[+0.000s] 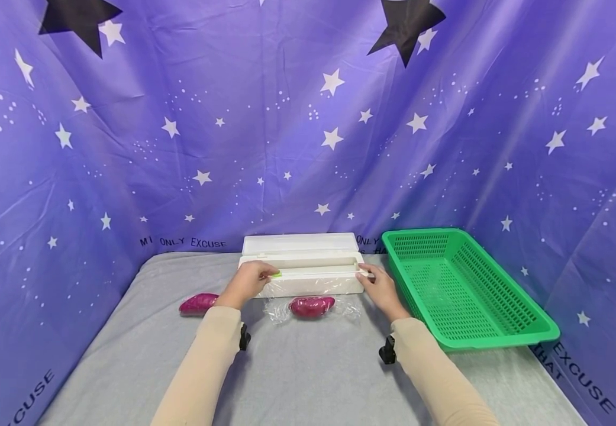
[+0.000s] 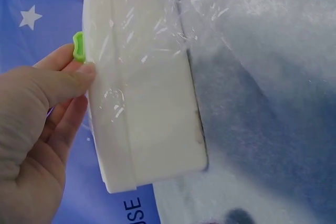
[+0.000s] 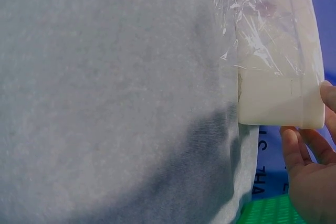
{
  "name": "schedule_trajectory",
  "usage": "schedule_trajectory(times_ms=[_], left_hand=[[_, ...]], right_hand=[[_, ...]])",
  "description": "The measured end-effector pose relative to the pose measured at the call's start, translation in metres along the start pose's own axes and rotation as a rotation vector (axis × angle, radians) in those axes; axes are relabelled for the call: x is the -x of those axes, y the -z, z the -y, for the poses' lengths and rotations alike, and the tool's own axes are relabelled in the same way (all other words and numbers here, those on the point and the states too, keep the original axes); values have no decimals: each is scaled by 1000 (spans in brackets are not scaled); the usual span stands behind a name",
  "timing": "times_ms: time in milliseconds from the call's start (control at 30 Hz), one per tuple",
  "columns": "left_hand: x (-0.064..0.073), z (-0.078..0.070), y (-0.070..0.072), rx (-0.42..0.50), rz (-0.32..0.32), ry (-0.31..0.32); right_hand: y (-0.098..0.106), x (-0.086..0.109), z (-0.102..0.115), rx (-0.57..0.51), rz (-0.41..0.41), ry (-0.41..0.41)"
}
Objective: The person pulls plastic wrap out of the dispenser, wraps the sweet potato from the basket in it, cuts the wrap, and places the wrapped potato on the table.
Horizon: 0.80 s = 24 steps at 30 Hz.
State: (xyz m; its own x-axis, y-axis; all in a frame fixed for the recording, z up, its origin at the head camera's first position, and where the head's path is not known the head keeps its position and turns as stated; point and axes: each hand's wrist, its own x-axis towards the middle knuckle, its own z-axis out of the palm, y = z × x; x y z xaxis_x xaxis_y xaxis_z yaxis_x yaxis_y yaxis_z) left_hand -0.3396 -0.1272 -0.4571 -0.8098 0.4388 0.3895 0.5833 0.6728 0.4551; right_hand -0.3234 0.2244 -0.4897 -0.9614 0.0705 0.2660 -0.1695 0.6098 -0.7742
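A white cling film dispenser box [image 1: 313, 286] lies at the back of the table, its translucent lid [image 1: 300, 243] raised. My left hand [image 1: 247, 281] pinches a small green slide cutter [image 2: 79, 47] at the box's front rim, near the left end. My right hand [image 1: 381, 290] grips the box's right end, thumb at the rim and fingers by the end face. Clear cling film [image 1: 277, 309] hangs over the box front and reaches a purple sweet potato [image 1: 312, 306] lying before it. The film lies around that sweet potato; how fully it wraps it, I cannot tell.
Another purple sweet potato [image 1: 197, 304] lies on the left, partly behind my left wrist. A green slotted basket [image 1: 499, 342] stands at the right, close to my right forearm. Grey cloth [image 1: 308, 373] covers the table, and a purple star-printed curtain [image 1: 265, 148] hangs behind it.
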Motion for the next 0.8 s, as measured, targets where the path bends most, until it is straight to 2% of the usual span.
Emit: schedule_trajectory(times_ms=[133,467,600,800], left_hand=[[-3,-5,-2,-13,28,-36],[-9,-16,-7,-46,131,6],[-9,-20,-9,-19,111,26],[-11,-24,-13,26,39,78]], right_hand=[[0,0,0,-6,0,9],[1,1,-1,-13,4,11],[1,1,-2,-3,0,9],[2,2,-4,-5,0,7]])
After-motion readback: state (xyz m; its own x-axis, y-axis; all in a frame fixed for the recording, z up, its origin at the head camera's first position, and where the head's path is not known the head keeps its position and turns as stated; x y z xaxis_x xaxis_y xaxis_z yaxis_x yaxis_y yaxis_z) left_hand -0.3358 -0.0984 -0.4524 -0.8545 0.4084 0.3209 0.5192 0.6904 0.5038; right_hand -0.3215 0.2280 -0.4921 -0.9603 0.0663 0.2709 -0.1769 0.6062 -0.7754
